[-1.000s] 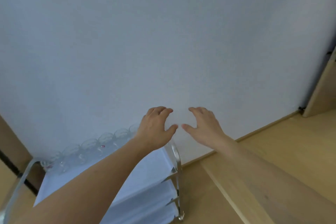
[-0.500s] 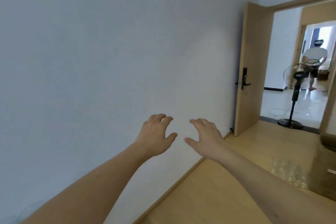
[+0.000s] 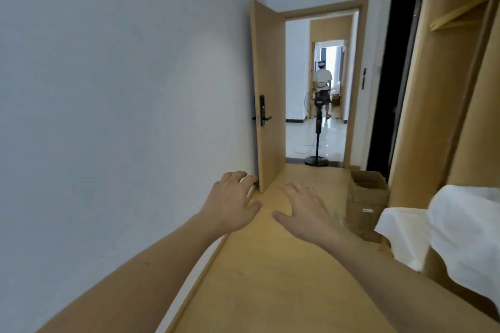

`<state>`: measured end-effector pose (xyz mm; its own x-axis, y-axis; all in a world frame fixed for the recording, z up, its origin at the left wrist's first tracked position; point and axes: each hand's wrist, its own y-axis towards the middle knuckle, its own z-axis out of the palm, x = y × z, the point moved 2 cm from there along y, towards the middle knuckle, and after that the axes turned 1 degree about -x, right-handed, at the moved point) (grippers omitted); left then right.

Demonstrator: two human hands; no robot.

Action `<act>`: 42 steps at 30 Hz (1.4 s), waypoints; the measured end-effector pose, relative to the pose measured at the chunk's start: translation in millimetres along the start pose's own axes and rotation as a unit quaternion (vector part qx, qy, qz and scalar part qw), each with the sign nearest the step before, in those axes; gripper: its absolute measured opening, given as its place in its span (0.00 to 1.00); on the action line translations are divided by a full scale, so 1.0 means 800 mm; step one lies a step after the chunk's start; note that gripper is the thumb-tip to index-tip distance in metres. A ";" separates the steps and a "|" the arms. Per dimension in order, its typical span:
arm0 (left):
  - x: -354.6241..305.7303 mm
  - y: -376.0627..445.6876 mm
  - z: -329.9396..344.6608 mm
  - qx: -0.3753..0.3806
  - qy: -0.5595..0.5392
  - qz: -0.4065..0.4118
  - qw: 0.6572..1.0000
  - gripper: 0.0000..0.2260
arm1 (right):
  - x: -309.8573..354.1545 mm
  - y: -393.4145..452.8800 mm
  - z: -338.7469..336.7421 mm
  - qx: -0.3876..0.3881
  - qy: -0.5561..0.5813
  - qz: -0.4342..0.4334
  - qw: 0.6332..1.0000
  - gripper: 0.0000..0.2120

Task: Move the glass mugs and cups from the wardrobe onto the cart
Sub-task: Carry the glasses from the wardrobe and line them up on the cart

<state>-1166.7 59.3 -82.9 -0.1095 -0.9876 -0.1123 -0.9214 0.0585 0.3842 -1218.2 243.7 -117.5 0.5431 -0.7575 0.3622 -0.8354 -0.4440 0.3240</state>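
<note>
Nearest the camera, two bare forearms reached forward over the wooden floor (image 3: 259,278). The left hand (image 3: 230,200) hung palm down with its fingers loosely curled and grasped nothing; the right hand (image 3: 303,211) was held just beside it, palm down, fingers spread and relaxed, also with nothing in it. The two hands were apart, neither touching anything.

To the right of the right hand, a white cloth (image 3: 460,232) draped over a low surface at the frame's edge. Just beyond the right hand, on the floor, lay a faint glinting patch (image 3: 338,217) that may have been clear glassware, though it was too blurred to say; no mug or cup could be made out with certainty, and the cart was out of view.

Behind that patch stood an open cardboard box (image 3: 366,197), against the foot of the wooden wardrobe (image 3: 443,76), whose open side showed shelves high up on the right.

To the left of the hands ran a plain white wall (image 3: 108,89). Beyond the left hand, an open wooden door (image 3: 269,105) with a black handle stood near that wall. Past the door, in the doorway, stood a pedestal fan (image 3: 318,130), and farther off a person (image 3: 322,84) in a white top was seen from behind.
</note>
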 end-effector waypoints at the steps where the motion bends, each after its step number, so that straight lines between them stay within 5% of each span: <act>1: 0.003 0.018 0.009 0.005 -0.010 0.018 1.000 0.26 | -0.008 0.009 0.001 -0.004 -0.006 0.018 1.000 0.33; 16: 0.014 0.220 0.110 0.065 -0.120 0.217 0.967 0.29 | -0.084 0.087 0.013 -0.072 -0.064 0.241 0.966 0.33; 42: -0.307 0.502 0.252 0.099 -0.071 0.419 0.900 0.29 | -0.450 0.124 -0.116 -0.157 -0.101 0.398 0.898 0.35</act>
<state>-1584.6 355.1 -85.7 -0.8301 -0.5573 0.0199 -0.5402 0.8125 0.2191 -1488.8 516.6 -134.1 -0.2689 -0.8605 0.4327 -0.8696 0.4100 0.2751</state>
